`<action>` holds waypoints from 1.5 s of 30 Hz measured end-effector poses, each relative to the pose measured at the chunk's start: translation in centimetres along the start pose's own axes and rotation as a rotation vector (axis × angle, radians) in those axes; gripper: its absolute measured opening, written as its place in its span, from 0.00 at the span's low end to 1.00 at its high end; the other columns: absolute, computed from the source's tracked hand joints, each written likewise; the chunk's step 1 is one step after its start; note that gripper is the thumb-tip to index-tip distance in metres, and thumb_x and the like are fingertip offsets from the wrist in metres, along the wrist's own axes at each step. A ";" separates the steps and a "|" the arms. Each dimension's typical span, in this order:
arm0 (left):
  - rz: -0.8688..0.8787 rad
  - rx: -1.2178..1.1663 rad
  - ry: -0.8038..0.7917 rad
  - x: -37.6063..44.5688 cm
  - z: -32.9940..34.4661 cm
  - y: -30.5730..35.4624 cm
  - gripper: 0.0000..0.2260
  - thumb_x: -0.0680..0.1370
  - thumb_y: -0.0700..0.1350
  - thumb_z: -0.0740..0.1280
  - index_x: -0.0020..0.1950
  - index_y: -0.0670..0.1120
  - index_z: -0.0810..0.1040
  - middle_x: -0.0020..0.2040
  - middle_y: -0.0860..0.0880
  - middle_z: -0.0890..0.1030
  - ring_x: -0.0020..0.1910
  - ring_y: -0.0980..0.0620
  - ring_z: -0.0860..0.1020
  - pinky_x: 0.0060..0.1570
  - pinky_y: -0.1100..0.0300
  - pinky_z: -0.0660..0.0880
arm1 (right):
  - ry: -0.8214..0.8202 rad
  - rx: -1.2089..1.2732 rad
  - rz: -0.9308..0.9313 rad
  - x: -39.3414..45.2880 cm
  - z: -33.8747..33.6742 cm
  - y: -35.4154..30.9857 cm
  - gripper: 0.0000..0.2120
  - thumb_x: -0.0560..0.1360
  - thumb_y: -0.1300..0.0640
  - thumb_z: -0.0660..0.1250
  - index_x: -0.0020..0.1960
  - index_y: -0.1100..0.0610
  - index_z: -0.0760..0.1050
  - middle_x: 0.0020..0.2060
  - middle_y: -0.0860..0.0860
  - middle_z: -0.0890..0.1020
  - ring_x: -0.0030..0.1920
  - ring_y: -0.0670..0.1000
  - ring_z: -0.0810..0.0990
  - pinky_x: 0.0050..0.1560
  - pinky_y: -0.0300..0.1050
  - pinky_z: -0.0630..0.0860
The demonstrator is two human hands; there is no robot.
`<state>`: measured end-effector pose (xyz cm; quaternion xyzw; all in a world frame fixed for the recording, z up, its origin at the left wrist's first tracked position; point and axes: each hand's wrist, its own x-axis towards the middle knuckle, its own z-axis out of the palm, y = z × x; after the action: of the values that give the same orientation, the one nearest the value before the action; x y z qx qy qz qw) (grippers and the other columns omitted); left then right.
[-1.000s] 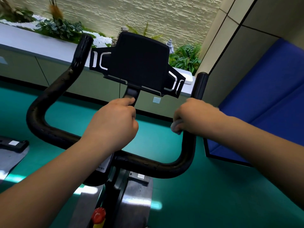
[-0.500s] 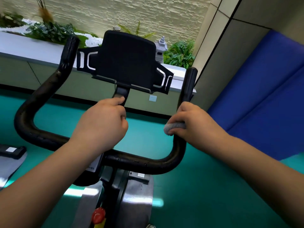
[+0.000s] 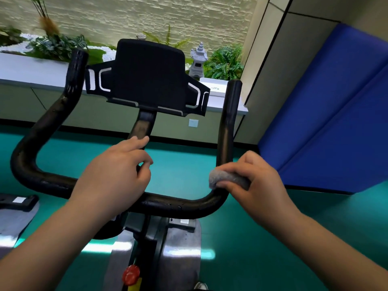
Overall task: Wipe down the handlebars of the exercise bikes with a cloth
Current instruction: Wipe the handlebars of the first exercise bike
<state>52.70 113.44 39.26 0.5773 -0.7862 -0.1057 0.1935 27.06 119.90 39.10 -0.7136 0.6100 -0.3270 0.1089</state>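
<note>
A black U-shaped handlebar (image 3: 37, 143) of an exercise bike fills the middle of the view, with a black tablet holder (image 3: 149, 78) on a stem above its centre. My right hand (image 3: 254, 185) grips a grey cloth (image 3: 222, 179) wrapped around the base of the right upright bar, just above the bend. My left hand (image 3: 117, 175) is closed around the holder's stem where it meets the crossbar, index finger lying along the stem.
The bike's grey frame (image 3: 180, 248) and a red knob (image 3: 131, 274) sit below the bar. A blue padded mat (image 3: 327, 122) leans on the wall at right. A white ledge (image 3: 27, 70) with plants and a small stone lantern (image 3: 198, 59) runs behind. Teal floor all around.
My right hand with the cloth has slid down the right upright bar to its lower bend. My left hand has stayed on the stem.
</note>
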 end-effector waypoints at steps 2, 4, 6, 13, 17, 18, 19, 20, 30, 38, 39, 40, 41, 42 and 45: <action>0.013 0.007 0.001 -0.2 0.1 0.0 0.08 0.76 0.46 0.64 0.49 0.55 0.83 0.69 0.59 0.71 0.71 0.60 0.66 0.61 0.57 0.69 | 0.075 0.015 0.047 0.8 -0.1 0.5 0.09 0.70 0.56 0.74 0.49 0.46 0.83 0.39 0.46 0.71 0.42 0.42 0.72 0.42 0.27 0.67; 0.016 0.009 0.006 -0.2 0.0 -0.1 0.08 0.76 0.46 0.65 0.50 0.54 0.83 0.69 0.59 0.72 0.70 0.59 0.66 0.62 0.57 0.68 | 0.107 0.028 0.084 0.9 0.3 0.5 0.09 0.71 0.55 0.74 0.51 0.48 0.83 0.40 0.46 0.72 0.43 0.42 0.73 0.43 0.27 0.68; 0.012 0.006 0.014 -0.2 -0.1 -0.1 0.09 0.76 0.46 0.64 0.51 0.55 0.83 0.68 0.59 0.73 0.70 0.60 0.66 0.63 0.58 0.67 | 0.105 0.047 0.072 -0.4 1.1 -0.2 0.09 0.70 0.54 0.74 0.51 0.48 0.83 0.40 0.44 0.72 0.43 0.42 0.73 0.43 0.27 0.68; 0.007 -0.024 0.036 -0.3 -0.2 -0.3 0.10 0.77 0.46 0.64 0.53 0.56 0.82 0.67 0.62 0.72 0.70 0.62 0.65 0.62 0.60 0.67 | 0.127 0.042 -0.027 -1.9 1.4 -0.3 0.10 0.70 0.56 0.74 0.51 0.50 0.83 0.41 0.44 0.72 0.43 0.42 0.73 0.46 0.28 0.69; 0.016 -0.065 0.035 -0.9 -0.4 -1.0 0.10 0.77 0.45 0.64 0.52 0.55 0.82 0.68 0.60 0.73 0.69 0.62 0.66 0.62 0.62 0.65 | 0.127 0.063 -0.048 -2.7 1.9 -0.8 0.11 0.71 0.53 0.72 0.53 0.53 0.83 0.42 0.45 0.73 0.45 0.43 0.74 0.49 0.31 0.69; 0.018 -0.063 0.040 -0.9 -0.3 -1.0 0.10 0.77 0.45 0.64 0.52 0.55 0.83 0.68 0.60 0.72 0.69 0.62 0.66 0.62 0.64 0.64 | 0.100 0.058 -0.082 -3.0 2.4 -1.4 0.12 0.71 0.51 0.71 0.53 0.53 0.83 0.42 0.45 0.73 0.45 0.45 0.74 0.49 0.32 0.69; 0.020 -0.056 0.046 -0.9 -0.3 -1.0 0.10 0.77 0.44 0.64 0.53 0.54 0.83 0.68 0.59 0.72 0.69 0.62 0.66 0.62 0.65 0.62 | 0.069 0.043 -0.130 -3.2 3.0 -1.9 0.12 0.72 0.50 0.70 0.52 0.53 0.83 0.42 0.46 0.74 0.45 0.46 0.74 0.49 0.33 0.69; 0.020 -0.052 0.050 -0.9 -0.3 -1.0 0.10 0.77 0.44 0.63 0.53 0.54 0.83 0.68 0.59 0.72 0.69 0.62 0.66 0.61 0.67 0.61 | 0.040 0.023 -0.172 -3.2 3.3 -2.3 0.12 0.72 0.49 0.69 0.52 0.54 0.82 0.42 0.46 0.74 0.45 0.47 0.74 0.48 0.35 0.69; 0.084 -0.118 0.082 -2.4 -0.5 -2.3 0.11 0.79 0.46 0.62 0.58 0.53 0.81 0.65 0.57 0.76 0.68 0.59 0.69 0.66 0.66 0.59 | 0.179 -0.001 -0.095 -4.4 3.0 -1.7 0.14 0.72 0.49 0.67 0.54 0.54 0.82 0.43 0.46 0.73 0.45 0.50 0.73 0.47 0.38 0.69; 0.101 -0.143 0.091 -2.7 -0.6 -2.5 0.12 0.79 0.43 0.63 0.60 0.52 0.81 0.63 0.57 0.77 0.67 0.60 0.70 0.66 0.68 0.58 | 0.091 -0.043 -0.212 -3.3 4.0 -3.2 0.13 0.73 0.50 0.67 0.53 0.55 0.82 0.43 0.48 0.74 0.45 0.51 0.72 0.47 0.40 0.68; 0.104 -0.148 0.101 -2.7 -0.6 -2.5 0.12 0.79 0.42 0.63 0.60 0.51 0.81 0.62 0.57 0.78 0.67 0.60 0.70 0.66 0.69 0.58 | 0.109 -0.049 -0.194 -3.6 3.6 -2.7 0.13 0.73 0.50 0.67 0.53 0.55 0.82 0.43 0.48 0.74 0.45 0.50 0.72 0.47 0.39 0.68; 0.096 -0.161 0.109 -2.7 -0.6 -2.5 0.12 0.79 0.42 0.64 0.59 0.51 0.81 0.62 0.57 0.78 0.66 0.61 0.70 0.65 0.71 0.58 | 0.126 -0.054 -0.188 -3.8 3.4 -2.5 0.13 0.73 0.51 0.67 0.54 0.55 0.82 0.44 0.48 0.74 0.45 0.50 0.72 0.48 0.39 0.68; 0.082 -0.181 0.115 -2.6 -0.6 -2.5 0.12 0.78 0.42 0.64 0.58 0.51 0.82 0.61 0.57 0.79 0.65 0.62 0.70 0.65 0.74 0.57 | 0.136 -0.059 -0.195 -4.0 3.5 -2.5 0.13 0.73 0.51 0.67 0.54 0.56 0.82 0.44 0.49 0.75 0.45 0.50 0.72 0.47 0.40 0.68; 0.069 -0.202 0.119 -2.5 -0.7 -2.5 0.12 0.78 0.42 0.64 0.58 0.51 0.82 0.60 0.57 0.79 0.64 0.64 0.70 0.63 0.77 0.55 | 0.134 -0.063 -0.215 -3.9 3.9 -3.0 0.13 0.73 0.52 0.68 0.53 0.57 0.82 0.43 0.50 0.75 0.45 0.51 0.72 0.47 0.42 0.69; 0.069 -0.228 0.124 -2.4 -0.8 -2.7 0.11 0.78 0.40 0.64 0.56 0.51 0.83 0.59 0.57 0.80 0.62 0.65 0.70 0.63 0.77 0.56 | 0.076 -0.085 -0.290 -2.8 6.1 -5.4 0.12 0.72 0.53 0.70 0.52 0.58 0.82 0.43 0.52 0.76 0.44 0.53 0.72 0.45 0.46 0.70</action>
<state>56.04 114.96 38.49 0.5297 -0.7750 -0.1518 0.3096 34.88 122.27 36.51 -0.7852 0.5173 -0.3402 0.0070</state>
